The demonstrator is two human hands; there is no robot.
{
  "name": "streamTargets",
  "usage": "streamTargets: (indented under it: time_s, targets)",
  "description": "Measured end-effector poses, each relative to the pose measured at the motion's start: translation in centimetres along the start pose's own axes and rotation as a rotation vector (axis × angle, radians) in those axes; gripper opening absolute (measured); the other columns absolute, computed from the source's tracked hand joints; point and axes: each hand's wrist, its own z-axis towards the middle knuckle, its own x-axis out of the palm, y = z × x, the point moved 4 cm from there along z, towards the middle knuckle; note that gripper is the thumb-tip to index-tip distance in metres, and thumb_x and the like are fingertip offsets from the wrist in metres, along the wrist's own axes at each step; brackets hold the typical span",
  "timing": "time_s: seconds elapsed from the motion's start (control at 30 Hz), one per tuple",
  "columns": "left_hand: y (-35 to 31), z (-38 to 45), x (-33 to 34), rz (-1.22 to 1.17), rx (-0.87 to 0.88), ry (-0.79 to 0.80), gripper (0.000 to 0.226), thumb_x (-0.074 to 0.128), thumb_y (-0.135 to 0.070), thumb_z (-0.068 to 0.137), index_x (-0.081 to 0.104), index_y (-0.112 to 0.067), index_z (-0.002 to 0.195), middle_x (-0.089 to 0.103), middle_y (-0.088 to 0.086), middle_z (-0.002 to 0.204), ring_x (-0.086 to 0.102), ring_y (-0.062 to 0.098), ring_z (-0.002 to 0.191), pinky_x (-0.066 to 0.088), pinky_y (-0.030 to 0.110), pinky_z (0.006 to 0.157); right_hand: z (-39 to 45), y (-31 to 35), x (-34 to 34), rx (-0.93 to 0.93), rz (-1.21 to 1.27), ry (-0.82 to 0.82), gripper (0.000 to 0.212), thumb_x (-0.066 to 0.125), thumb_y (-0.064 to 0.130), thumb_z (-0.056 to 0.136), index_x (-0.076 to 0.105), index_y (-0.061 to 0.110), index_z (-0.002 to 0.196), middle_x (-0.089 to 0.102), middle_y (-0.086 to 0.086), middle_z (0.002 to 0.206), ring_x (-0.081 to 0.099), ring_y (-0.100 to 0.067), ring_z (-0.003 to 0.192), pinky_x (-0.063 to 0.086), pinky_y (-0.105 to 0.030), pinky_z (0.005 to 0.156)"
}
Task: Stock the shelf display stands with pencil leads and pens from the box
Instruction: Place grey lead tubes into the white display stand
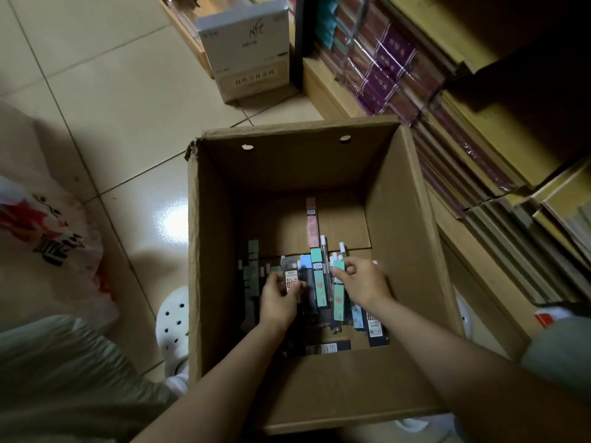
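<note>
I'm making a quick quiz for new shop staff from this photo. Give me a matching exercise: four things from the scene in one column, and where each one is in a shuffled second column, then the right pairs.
Things:
1. left hand
2. pink lead case
3. white clog
4. white carton

Places:
A. on the tiled floor, left of the cardboard box
B. on the floor beyond the box, against the shelf unit
C. inside the box, holding a clear case labelled 0.7
D. on the box bottom, farthest from the person

Pairs: 1-C, 2-D, 3-A, 4-B
</note>
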Motion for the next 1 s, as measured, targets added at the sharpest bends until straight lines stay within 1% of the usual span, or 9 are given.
streamTargets:
  time_s: [0.13,0.23,0.33,0.47,0.57,0.63,0.77,0.9,1.0]
  targets:
    - [-0.9,-0.4,0.1,-0.172,-0.016,0.119,0.017,0.051,-0.011,0.099,0.052,-0.014,0.116,0.070,0.007,0.102,0.071,0.017,0.091,0.058,0.038,0.083,-0.1,1.3,-0.8,0.019,0.185,0.064,0.037,0.061,0.027,0.096,0.064,-0.004,0.115,0.070,-0.020,0.091,0.068,-0.034,0.085,0.056,-0.038,0.076]
    - [-1.3,-0.6,0.4,-0.174,-0.003,0.220,0.028,0.066,-0.015,0.090,0.053,-0.021,0.114,0.071,0.001,0.101,0.071,0.011,0.088,0.058,0.030,0.076,-0.5,2.6,-0.8,-0.003,0.313,0.155,0.030,0.062,0.021,0.096,0.064,0.002,0.119,0.067,0.001,0.091,0.069,-0.013,0.079,0.060,-0.032,0.077]
    - [-1.4,-0.7,0.4,-0.145,0.009,0.233,0.044,0.078,-0.011,0.079,0.054,-0.026,0.112,0.070,-0.001,0.104,0.070,0.012,0.094,0.058,0.031,0.082,-0.6,3.6,-0.4,-0.029,0.369,0.178,0.030,0.062,0.018,0.095,0.064,0.004,0.121,0.069,-0.006,0.101,0.069,-0.012,0.082,0.061,-0.030,0.075]
    - [-1.1,-0.4,-0.1,-0.165,0.015,0.107,0.038,0.074,-0.007,0.082,0.056,-0.023,0.111,0.068,0.001,0.108,0.067,0.014,0.097,0.056,0.033,0.083,-0.4,4.0,0.5,-0.014,0.414,0.174,0.039,0.064,0.018,0.094,0.060,0.003,0.130,0.068,-0.005,0.098,0.068,-0.016,0.086,0.060,-0.028,0.078]
    - [-0.1,0.3,-1.3,-0.248,-0.125,-0.054,0.039,0.071,-0.013,0.085,0.054,-0.025,0.117,0.064,-0.003,0.104,0.063,0.018,0.097,0.054,0.037,0.083,0.1,3.2,0.7,-0.105,0.077,0.087,0.054,0.073,0.021,0.087,0.054,0.018,0.137,0.061,-0.004,0.115,0.060,-0.016,0.098,0.055,-0.034,0.090]
    - [0.6,0.7,-1.6,-0.270,-0.223,-0.079,0.038,0.070,-0.019,0.086,0.052,-0.027,0.119,0.063,-0.001,0.103,0.061,0.021,0.097,0.052,0.042,0.087,0.1,2.6,1.6,-0.171,-0.144,0.119,0.073,0.079,0.021,0.081,0.043,0.027,0.144,0.047,-0.005,0.134,0.051,-0.020,0.118,0.048,-0.040,0.102]
    - [1.0,1.2,-1.7,-0.258,-0.260,-0.083,0.042,0.072,-0.022,0.086,0.054,-0.023,0.124,0.065,0.003,0.110,0.063,0.025,0.103,0.052,0.048,0.092,0.9,2.5,3.5,-0.251,-0.501,0.142,0.103,0.085,0.040,0.069,0.025,0.035,0.151,0.034,-0.001,0.136,0.034,-0.022,0.129,0.037,-0.041,0.108]
    - [0.9,1.4,-1.6,-0.239,-0.223,-0.079,0.044,0.071,-0.020,0.086,0.053,-0.023,0.126,0.065,-0.001,0.107,0.062,0.020,0.099,0.051,0.031,0.072,1.8,2.6,3.8,-0.246,-0.621,0.117,0.114,0.086,0.051,0.062,0.019,0.035,0.153,0.031,-0.002,0.138,0.031,-0.023,0.130,0.033,-0.040,0.108]
    - [0.8,1.2,-1.5,-0.242,-0.212,-0.084,0.044,0.070,-0.019,0.087,0.052,-0.023,0.126,0.064,0.001,0.111,0.061,0.020,0.099,0.049,0.033,0.076,1.8,2.4,3.5,-0.256,-0.621,0.121,0.115,0.086,0.051,0.062,0.018,0.033,0.153,0.032,-0.003,0.141,0.031,-0.024,0.132,0.033,-0.041,0.110]
